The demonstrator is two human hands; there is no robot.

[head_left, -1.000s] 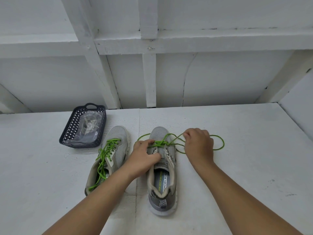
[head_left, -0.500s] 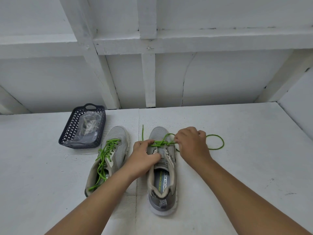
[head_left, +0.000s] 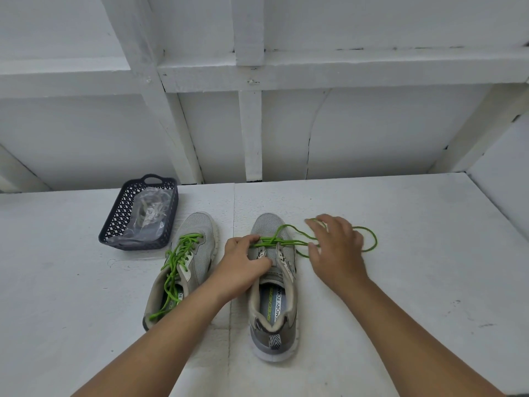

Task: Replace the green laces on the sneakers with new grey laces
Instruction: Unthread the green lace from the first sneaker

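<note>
Two grey sneakers stand side by side on the white table. The left sneaker [head_left: 187,262] is fully laced with a green lace [head_left: 179,262]. On the right sneaker [head_left: 273,285] only the lowest eyelets hold its green lace [head_left: 289,242], whose loose loops trail right across the table. My left hand [head_left: 243,263] grips that shoe's upper beside the tongue, fingertips at the lace. My right hand [head_left: 336,250] hovers over the loose loops with fingers spread and holds nothing. The grey laces [head_left: 148,213] lie in a clear bag inside the dark basket [head_left: 114,222].
A white wall with wooden beams [head_left: 249,133] rises right behind the table. The table's right edge [head_left: 498,207] meets a side wall. The basket stands at the back left, near the left sneaker's toe.
My right hand has let go of the green lace and moved right with its fingers spread. The lace end that stood up left of the shoe has been drawn across to the right.
</note>
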